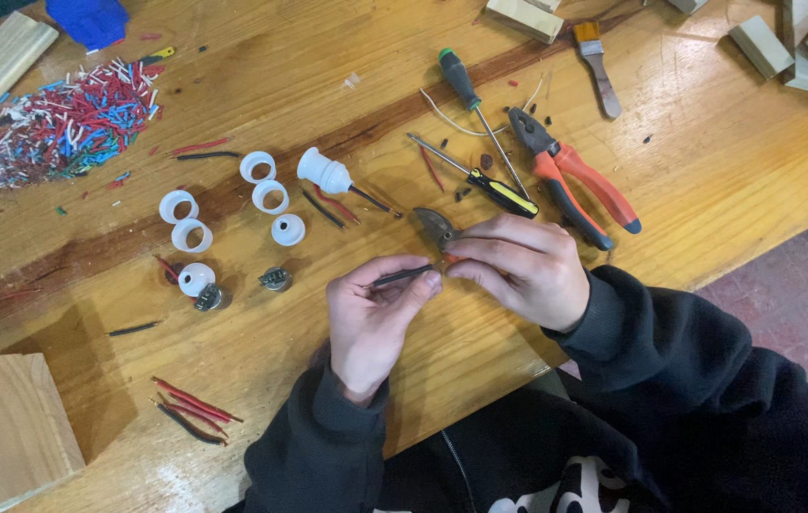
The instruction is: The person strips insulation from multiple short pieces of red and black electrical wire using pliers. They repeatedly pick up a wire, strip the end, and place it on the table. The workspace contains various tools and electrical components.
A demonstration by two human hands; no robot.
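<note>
My left hand pinches a short black wire between thumb and fingers, held level over the wooden table. My right hand grips a small cutter with grey metal jaws and orange handles, mostly hidden in my fist. The jaws point left, just above the wire's right end. Both hands meet near the table's front edge.
White lamp-socket rings and caps lie at centre left, with metal inserts. A pile of coloured wire scraps sits far left. Screwdrivers, orange pliers and a brush lie behind my hands. Wood blocks stand around.
</note>
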